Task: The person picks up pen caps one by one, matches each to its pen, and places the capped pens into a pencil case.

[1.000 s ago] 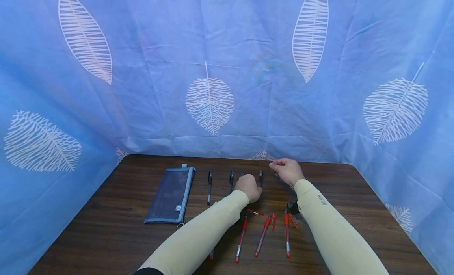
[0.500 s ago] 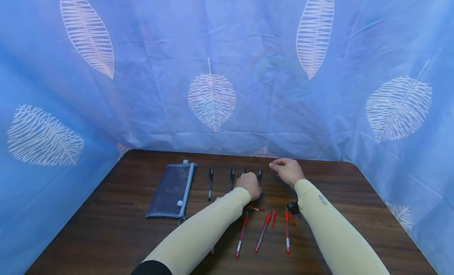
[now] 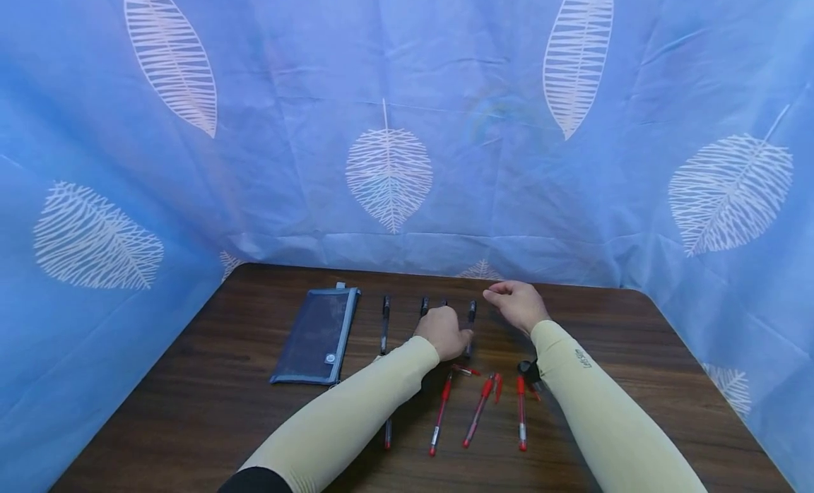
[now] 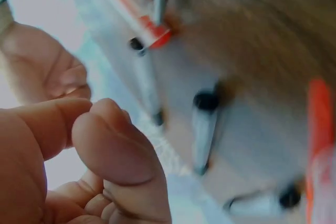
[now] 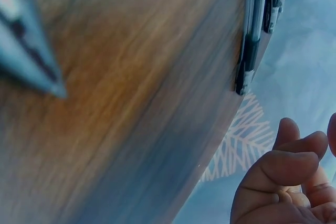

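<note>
My left hand (image 3: 444, 333) is over the row of black pens, its thumb close to the black pen (image 3: 471, 329) at the right end. In the left wrist view its thumb and fingers are bent, with nothing visible between them. Farther right and back, my right hand (image 3: 516, 306) hovers over the table with bent fingers. The right wrist view shows nothing held in it. Another black pen (image 3: 385, 325) lies to the left; the pens between are partly hidden by the left hand. Nearer me lie red pens, including one red pen (image 3: 478, 412) with a red cap (image 3: 498, 387) beside it.
A blue mesh zip pouch (image 3: 314, 335) lies at the left of the brown wooden table (image 3: 191, 401). The left sleeve (image 3: 356, 415) covers part of another red pen (image 3: 388, 434). A blue leaf-print curtain (image 3: 292, 147) hangs behind the table.
My left hand has shifted slightly left, uncovering more of the rightmost black pen. The right hand stays nearly where it was. The head view has shifted slightly.
</note>
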The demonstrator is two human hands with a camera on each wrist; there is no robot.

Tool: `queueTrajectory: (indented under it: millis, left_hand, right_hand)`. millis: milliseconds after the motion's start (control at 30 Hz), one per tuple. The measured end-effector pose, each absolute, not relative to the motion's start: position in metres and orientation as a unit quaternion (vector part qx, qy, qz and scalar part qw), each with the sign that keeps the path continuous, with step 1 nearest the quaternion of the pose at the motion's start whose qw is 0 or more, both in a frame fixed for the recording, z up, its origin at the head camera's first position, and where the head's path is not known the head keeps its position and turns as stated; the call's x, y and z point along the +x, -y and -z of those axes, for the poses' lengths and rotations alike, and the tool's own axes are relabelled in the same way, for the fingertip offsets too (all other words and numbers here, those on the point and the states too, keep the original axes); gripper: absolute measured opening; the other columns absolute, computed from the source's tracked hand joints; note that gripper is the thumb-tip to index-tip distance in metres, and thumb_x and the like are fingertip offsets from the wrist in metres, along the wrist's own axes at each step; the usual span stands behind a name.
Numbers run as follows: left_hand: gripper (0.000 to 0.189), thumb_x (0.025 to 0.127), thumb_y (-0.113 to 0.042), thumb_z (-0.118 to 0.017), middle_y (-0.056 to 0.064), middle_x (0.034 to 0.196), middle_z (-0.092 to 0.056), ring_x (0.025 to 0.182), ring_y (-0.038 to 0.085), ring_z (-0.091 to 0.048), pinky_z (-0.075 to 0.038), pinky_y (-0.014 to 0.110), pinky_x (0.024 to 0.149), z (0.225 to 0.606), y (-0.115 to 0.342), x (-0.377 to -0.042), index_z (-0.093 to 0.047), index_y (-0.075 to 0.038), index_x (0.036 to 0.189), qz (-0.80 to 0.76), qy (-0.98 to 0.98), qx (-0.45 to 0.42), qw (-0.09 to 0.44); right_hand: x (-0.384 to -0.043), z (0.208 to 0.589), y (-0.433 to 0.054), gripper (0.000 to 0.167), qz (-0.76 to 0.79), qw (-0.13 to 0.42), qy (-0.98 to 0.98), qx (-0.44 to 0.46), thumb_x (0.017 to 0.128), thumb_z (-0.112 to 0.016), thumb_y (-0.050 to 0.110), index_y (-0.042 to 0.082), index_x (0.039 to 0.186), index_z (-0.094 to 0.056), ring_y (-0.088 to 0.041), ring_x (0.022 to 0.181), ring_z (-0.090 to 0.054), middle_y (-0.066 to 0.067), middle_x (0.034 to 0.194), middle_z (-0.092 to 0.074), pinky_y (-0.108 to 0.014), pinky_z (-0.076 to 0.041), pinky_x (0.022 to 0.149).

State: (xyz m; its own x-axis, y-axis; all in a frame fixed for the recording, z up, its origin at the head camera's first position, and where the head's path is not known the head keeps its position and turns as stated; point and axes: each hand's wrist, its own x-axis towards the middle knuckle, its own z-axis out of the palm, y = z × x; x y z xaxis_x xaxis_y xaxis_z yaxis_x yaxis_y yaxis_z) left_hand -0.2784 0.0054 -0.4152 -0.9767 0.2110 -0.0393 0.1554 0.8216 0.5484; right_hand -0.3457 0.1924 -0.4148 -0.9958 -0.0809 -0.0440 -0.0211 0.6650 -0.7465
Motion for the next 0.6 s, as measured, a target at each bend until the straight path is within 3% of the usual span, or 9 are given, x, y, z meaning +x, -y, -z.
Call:
queueTrajectory:
  millis: [133, 367, 600]
  left_hand:
    - [0.057, 0.098, -0.033, -0.062, -0.005, 0.038, -0.036, 0.032, 0.011, -0.034, -0.032, 0.026, 0.036, 0.405, 0.012, -0.261, -0.049, -0.015, 0.046, -0.302, -0.945, 0.116, 0.039]
    - [0.044, 0.096, -0.034, -0.065, -0.004, 0.046, -0.05, 0.04, 0.011, -0.046, -0.038, 0.027, 0.04, 0.396, 0.043, -0.229, -0.064, -0.016, 0.057, -0.28, -0.952, 0.125, 0.027]
    - [0.044, 0.093, -0.031, -0.068, -0.007, 0.042, -0.046, 0.037, 0.008, -0.043, -0.036, 0.026, 0.039, 0.407, 0.075, -0.203, -0.056, -0.018, 0.052, -0.251, -0.96, 0.124, 0.009]
  right_hand:
    - [-0.342, 0.413, -0.189, 0.049, 0.406, 0.037, -0.912, -0.038, 0.098, -0.06, 0.046, 0.008, 0.129, -0.063, -0.029, 0.106, -0.064, -0.015, 0.122, -0.065, -0.044, -0.052, 0.086]
    - [-0.334, 0.413, -0.176, 0.044, 0.405, 0.032, -0.911, -0.067, 0.098, -0.061, 0.04, 0.008, 0.128, -0.063, -0.028, 0.101, -0.066, -0.012, 0.115, -0.067, -0.043, -0.054, 0.083]
    - [-0.318, 0.409, -0.153, 0.041, 0.399, 0.029, -0.91, -0.108, 0.096, -0.065, 0.038, 0.008, 0.124, -0.065, -0.022, 0.091, -0.066, -0.006, 0.105, -0.069, -0.039, -0.054, 0.077]
